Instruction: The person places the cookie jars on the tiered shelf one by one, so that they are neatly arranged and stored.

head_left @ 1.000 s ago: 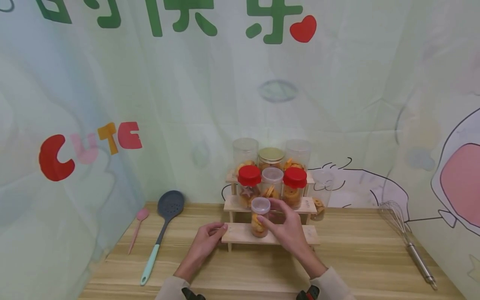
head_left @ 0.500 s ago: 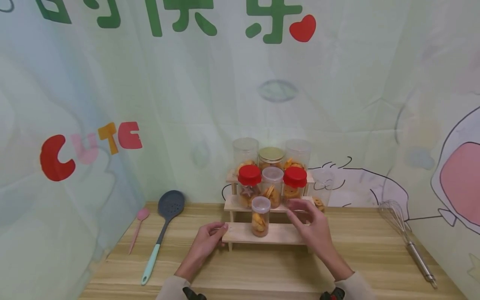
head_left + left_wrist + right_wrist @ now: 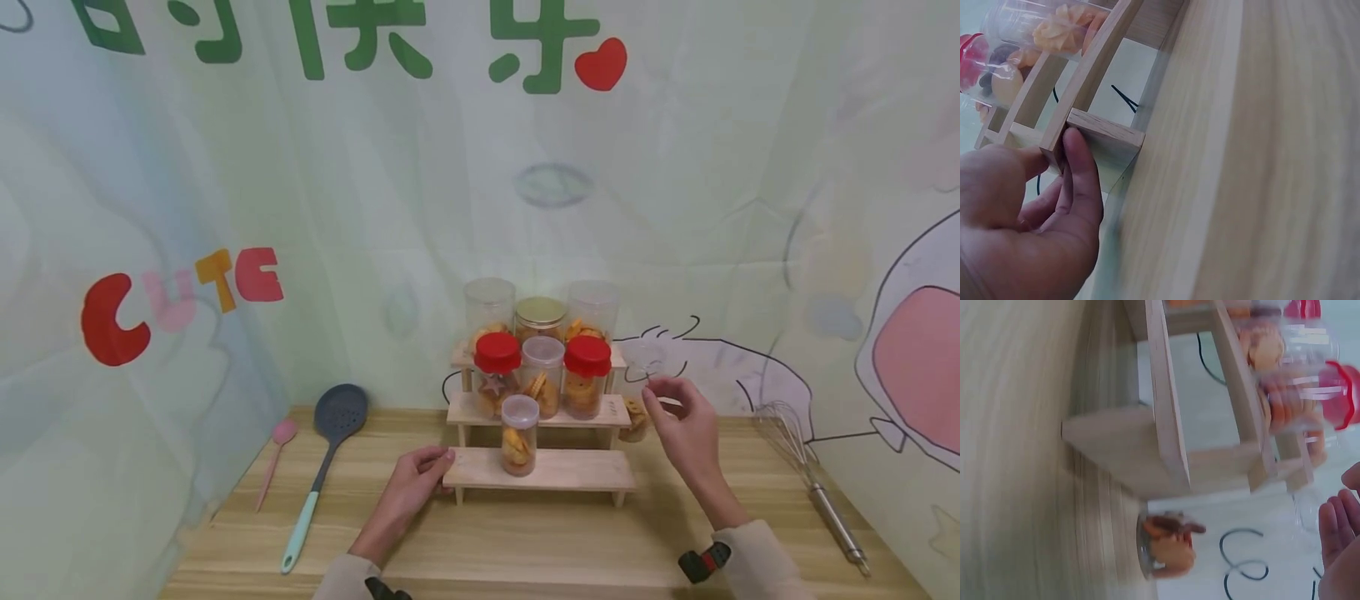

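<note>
My left hand (image 3: 414,475) pinches the left end of the lowest step of a wooden tiered stand (image 3: 577,468); in the left wrist view its thumb and fingers (image 3: 1085,172) hold the board's end. On that step stands a small clear cookie jar (image 3: 519,446) with a translucent lid. To the stand's right, my right hand (image 3: 684,421) hangs in the air, fingers loosely bent, beside a tall clear jar (image 3: 633,417) with cookies at its bottom. Its fingertips are close to that jar's upper part, which the right wrist view shows with cookies (image 3: 1169,547) low in it.
The middle step bears two red-lidded jars (image 3: 497,354) with a clear-lidded jar (image 3: 543,375) between them. Behind stand more jars, one with a gold lid (image 3: 540,312). A skimmer (image 3: 330,446) and pink spoon (image 3: 279,450) lie left, a whisk (image 3: 821,492) right.
My right hand has let go of the small jar on the lowest step and moved right to the tall clear jar. My left hand has stayed at the stand.
</note>
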The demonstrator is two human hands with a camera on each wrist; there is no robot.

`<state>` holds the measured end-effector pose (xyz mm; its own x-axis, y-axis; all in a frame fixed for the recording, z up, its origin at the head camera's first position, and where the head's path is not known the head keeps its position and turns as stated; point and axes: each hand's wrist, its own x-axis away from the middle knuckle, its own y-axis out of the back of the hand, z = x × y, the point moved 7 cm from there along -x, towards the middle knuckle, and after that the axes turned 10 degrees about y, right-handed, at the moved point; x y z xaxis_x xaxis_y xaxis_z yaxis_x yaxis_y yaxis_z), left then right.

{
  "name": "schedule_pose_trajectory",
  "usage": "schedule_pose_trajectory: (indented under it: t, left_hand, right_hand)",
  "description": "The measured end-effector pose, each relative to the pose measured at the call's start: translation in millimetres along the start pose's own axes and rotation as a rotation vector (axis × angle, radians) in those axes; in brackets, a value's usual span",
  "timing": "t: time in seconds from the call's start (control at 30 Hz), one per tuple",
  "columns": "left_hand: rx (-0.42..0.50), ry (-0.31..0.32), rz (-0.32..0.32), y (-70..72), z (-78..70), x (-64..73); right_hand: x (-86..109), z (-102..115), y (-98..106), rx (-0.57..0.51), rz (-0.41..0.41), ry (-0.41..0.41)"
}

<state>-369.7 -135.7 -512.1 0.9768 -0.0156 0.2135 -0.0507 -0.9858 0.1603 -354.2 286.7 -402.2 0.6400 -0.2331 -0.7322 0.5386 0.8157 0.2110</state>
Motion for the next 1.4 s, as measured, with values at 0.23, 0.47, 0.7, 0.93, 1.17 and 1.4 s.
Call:
schedule_pose_trajectory:
  t: [0.23,0.47,0.7,0.93,1.17,1.4]
  left_hand:
    - [-0.043,-0.010,-0.044,2.6,0.2,0.5]
    - [-0.051,-0.035,-0.061,3.1,-1.1,1.5]
    - [-0.027,-0.065,-0.061,2.8,-3.0,2.1]
    - [-0.039,-0.070,-0.075,3.6,-4.4,3.9]
    - [-0.066,-0.077,-0.076,3.7,-4.4,3.5]
    - [-0.069,-0.082,-0.086,4.8,-3.5,2.1]
  right_hand:
    - [-10.2,-16.1,5.7,0.063,0.003,-0.060]
    - [-18.5,-28.2,-3.2,0.093,0.116,-0.135]
    - [-24.9,-40.3,-13.0,0.086,0.193,-0.188]
    - [-28.2,-48.4,-24.0,0.089,0.277,-0.248]
    - [-25.1,-54.0,-28.3,0.085,0.306,-0.239]
    - [-21.1,-51.1,-22.3,0.079,0.275,-0.223]
